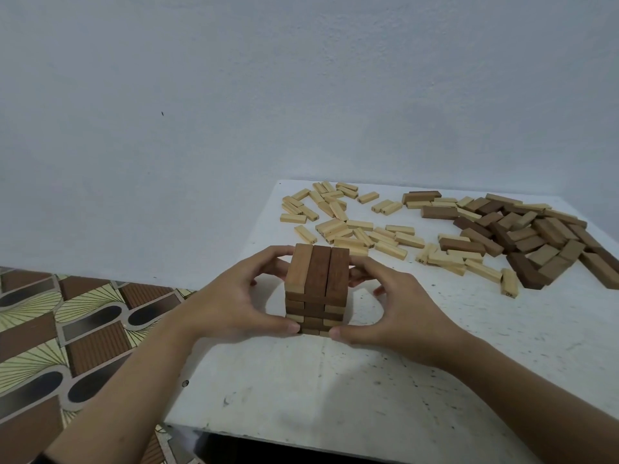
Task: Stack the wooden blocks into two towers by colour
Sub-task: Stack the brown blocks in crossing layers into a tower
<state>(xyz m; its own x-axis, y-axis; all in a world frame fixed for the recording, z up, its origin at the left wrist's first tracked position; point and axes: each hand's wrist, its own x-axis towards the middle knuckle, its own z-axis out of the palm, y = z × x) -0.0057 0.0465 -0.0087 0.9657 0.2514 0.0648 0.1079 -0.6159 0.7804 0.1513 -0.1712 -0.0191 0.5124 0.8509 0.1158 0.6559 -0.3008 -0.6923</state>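
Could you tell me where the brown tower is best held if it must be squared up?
Hold the brown tower low on its left and right side faces, one hand each side, as the left hand and right hand do. Its layers cross, so level side pressure probably aligns them without tipping.

One head-worn view looks forward and down, close over the white table [435, 380] toward the wall [234, 95].

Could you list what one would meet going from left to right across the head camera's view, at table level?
Patterned floor → left hand → brown tower → right hand → loose light blocks → pile of dark blocks. Both hands cup the tower's sides; all blocks rest on the white table.
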